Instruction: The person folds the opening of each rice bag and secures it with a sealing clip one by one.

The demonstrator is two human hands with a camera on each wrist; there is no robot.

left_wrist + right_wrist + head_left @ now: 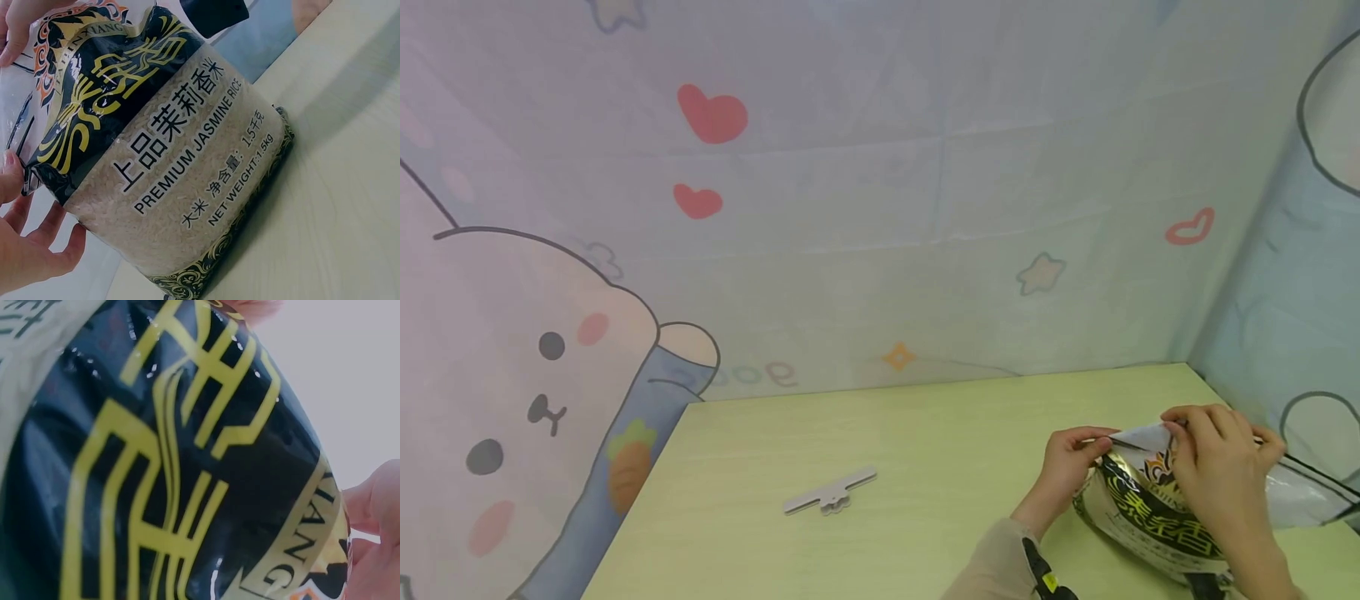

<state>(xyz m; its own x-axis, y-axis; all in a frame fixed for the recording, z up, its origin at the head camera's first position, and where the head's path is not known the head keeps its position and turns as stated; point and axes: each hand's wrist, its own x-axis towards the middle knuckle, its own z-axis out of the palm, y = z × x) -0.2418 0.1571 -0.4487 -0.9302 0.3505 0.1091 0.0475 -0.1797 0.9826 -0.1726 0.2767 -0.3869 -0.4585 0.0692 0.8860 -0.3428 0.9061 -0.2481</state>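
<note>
A bag of jasmine rice [1150, 521] stands at the right side of the table, its plump clear lower part full of grains and its black-and-gold label facing the wrist cameras. My left hand [1063, 471] pinches the left end of the bag's loose upper part between thumb and fingers. Further along the same flattened top, my right hand [1225, 467] grips the plastic, covering part of the printed emblem. In the left wrist view the bag [169, 144] leans with its top toward the hands. The label [187, 444] fills most of the right wrist view.
A pale grey sealing clip [832, 493] lies on the light yellow-green table [925, 450], left of the bag. Behind the table hangs a cartoon-printed cloth [865, 275], and another side of it [1262, 317] rises at the right edge.
</note>
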